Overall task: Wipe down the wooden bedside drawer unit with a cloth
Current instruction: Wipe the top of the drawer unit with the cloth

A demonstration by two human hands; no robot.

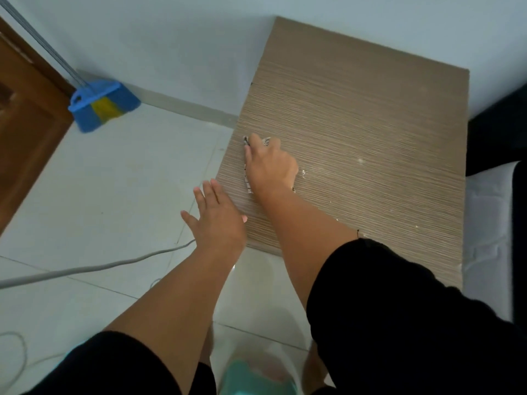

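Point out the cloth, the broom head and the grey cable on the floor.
cloth (247, 178), head view, patterned edge showing beside the hand.
broom head (104, 105), head view, blue bristles.
grey cable (85, 269), head view, mid-length.

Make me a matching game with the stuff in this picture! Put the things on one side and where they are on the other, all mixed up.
Things:
1. cloth
2. broom
3. grey cable
4. left hand

Places:
A. leaning in the corner by the wall
B. under the right hand on the drawer unit
C. open, at the unit's left edge
D. lying across the floor tiles

Pairs: 1-B, 2-A, 3-D, 4-C
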